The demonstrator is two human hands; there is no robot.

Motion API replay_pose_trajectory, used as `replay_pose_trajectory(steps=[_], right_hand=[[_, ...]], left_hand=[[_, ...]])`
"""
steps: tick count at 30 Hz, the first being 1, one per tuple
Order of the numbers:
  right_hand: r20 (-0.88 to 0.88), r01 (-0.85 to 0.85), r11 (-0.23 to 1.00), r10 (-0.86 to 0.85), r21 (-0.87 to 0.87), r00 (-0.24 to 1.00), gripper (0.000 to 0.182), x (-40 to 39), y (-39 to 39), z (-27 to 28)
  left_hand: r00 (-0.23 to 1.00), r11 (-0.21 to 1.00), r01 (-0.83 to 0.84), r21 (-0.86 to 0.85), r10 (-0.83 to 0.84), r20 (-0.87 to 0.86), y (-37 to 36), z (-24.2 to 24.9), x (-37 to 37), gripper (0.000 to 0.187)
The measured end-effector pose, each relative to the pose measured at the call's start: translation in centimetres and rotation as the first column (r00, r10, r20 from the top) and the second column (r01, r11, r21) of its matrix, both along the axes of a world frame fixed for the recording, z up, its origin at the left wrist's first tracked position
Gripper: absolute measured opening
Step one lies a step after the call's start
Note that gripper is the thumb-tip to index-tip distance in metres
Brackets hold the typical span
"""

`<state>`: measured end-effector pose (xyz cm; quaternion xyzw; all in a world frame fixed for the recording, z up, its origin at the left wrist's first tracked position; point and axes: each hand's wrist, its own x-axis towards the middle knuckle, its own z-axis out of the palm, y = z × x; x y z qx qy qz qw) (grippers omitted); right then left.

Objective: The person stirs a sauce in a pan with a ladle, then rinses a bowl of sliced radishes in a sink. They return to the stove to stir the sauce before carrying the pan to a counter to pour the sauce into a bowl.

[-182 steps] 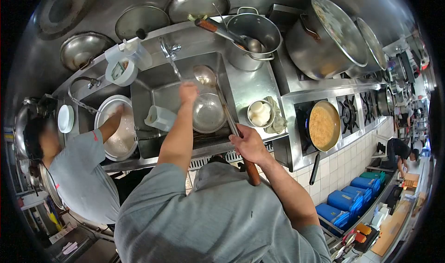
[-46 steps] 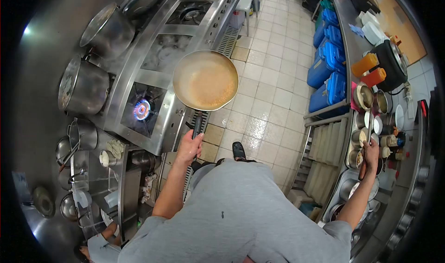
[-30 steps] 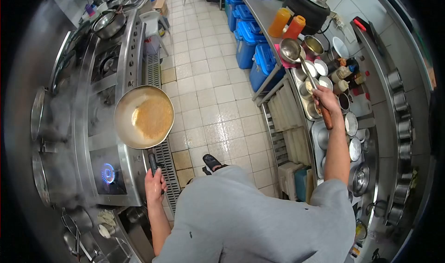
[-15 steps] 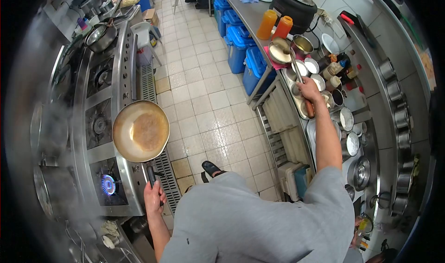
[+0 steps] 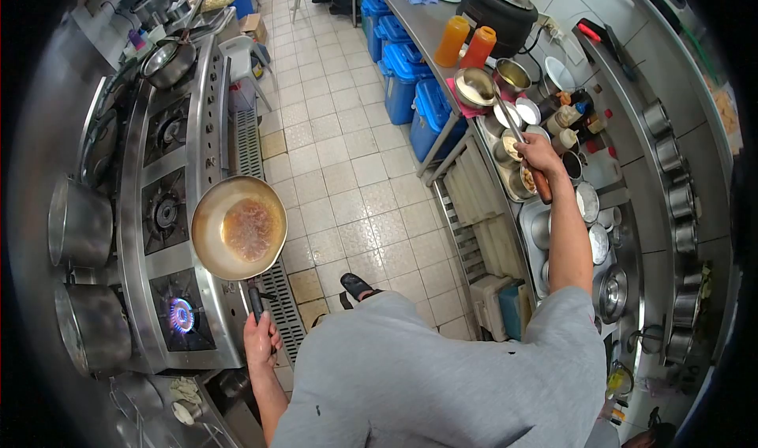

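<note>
My left hand (image 5: pixel 262 339) is wrapped round the black handle of a frying pan (image 5: pixel 209 231). A shallow pool of bubbling brown liquid (image 5: pixel 253 228) lies in the pan, which is held out past the front edge of the stove. My right hand (image 5: pixel 540 151) grips a ladle (image 5: pixel 542 186) by its brown wooden handle. Its long metal shaft reaches to the rim of a steel bowl (image 5: pixel 474 87) holding something pale, and the ladle's head is hard to see there. Small ingredient containers (image 5: pixel 513 146) stand just below my right hand.
A lit burner (image 5: pixel 181 315) shows a blue flame on the stove (image 5: pixel 167 154) at left. Tall pots (image 5: pixel 95 326) stand behind it. Orange and red squeeze bottles (image 5: pixel 452 42) sit beside a black soup warmer (image 5: pixel 496 18). Blue bins (image 5: pixel 436 116) line the aisle; a person's legs show at the top.
My right hand has shifted slightly right with the ladle, its head moving toward the bowl's right rim. The pan's liquid looks more bubbly. Steam over the pots at left has thinned.
</note>
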<state>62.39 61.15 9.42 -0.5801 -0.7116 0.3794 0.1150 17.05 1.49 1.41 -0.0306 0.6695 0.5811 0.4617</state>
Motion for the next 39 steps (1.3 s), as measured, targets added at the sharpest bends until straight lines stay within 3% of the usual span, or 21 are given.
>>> replay_pose_trajectory(steps=[3,9,11,12,14,15,17,21,23,28,36,37,39], right_hand=[[0.005,0.014,1.0,-0.014,0.005,1.0,0.019,0.0,-0.6,0.3],[-0.251,0.087,0.986,-0.122,-0.146,0.96,0.016,0.7,-0.7,-0.2],[-0.458,0.18,0.918,-0.338,-0.354,0.822,0.017,0.7,-1.3,0.0],[-0.458,0.177,0.918,-0.336,-0.354,0.823,0.017,0.8,-1.4,-0.2],[-0.558,0.138,0.831,-0.475,-0.539,0.68,0.02,1.4,-1.5,-0.9],[-0.559,0.135,0.832,-0.473,-0.539,0.681,0.02,1.5,-1.3,-1.5],[-0.694,0.034,0.813,-0.516,-0.581,0.502,0.019,1.7,-1.2,-2.9],[-0.736,-0.015,0.815,-0.515,-0.58,0.439,0.018,1.2,-1.1,-4.3],[-0.747,0.041,0.827,-0.527,-0.561,0.405,0.016,1.3,-1.1,-5.0],[-0.742,0.079,0.837,-0.519,-0.541,0.424,0.016,0.3,-1.8,-3.8],[-0.83,-0.252,0.793,-0.548,-0.554,0.102,0.032,0.9,-0.9,-3.6],[-0.831,-0.251,0.794,-0.546,-0.553,0.103,0.032,0.8,-1.1,-3.6],[-0.865,-0.106,0.874,-0.439,-0.474,0.243,0.028,0.2,-1.6,-3.6]], left_hand=[[1.0,1.0,0.008,-0.003,-0.008,0.001,0.1,0.0,-0.1,0.02],[0.999,1.0,0.014,0.008,-0.014,0.035,0.4,0.0,-0.3,0.02],[0.999,1.0,0.012,0.017,-0.013,0.041,0.3,-0.1,-0.3,0.02],[0.999,1.0,0.013,0.026,-0.014,0.047,0.3,0.0,-0.3,0.02],[0.999,0.999,0.012,0.032,-0.014,0.052,0.4,0.1,-0.3,0.02],[0.998,0.999,0.013,0.039,-0.015,0.057,0.5,0.3,-0.3,0.02],[0.999,0.999,0.012,0.036,-0.014,0.052,0.6,0.5,-0.2,0.02],[0.999,1.0,0.006,0.022,-0.007,0.048,0.8,0.9,-0.1,0.02],[0.999,1.0,0.0,0.023,-0.001,0.051,0.7,0.8,-0.2,0.019],[0.998,1.0,0.002,0.02,-0.004,0.068,0.4,0.7,-0.2,0.019],[0.996,0.999,-0.015,0.044,0.011,0.091,-0.2,-0.1,-0.3,0.019],[0.995,0.999,-0.019,0.048,0.014,0.096,-0.3,-0.3,-0.2,0.018],[0.995,0.999,-0.02,0.045,0.015,0.101,-0.3,-0.3,-0.1,0.018]])
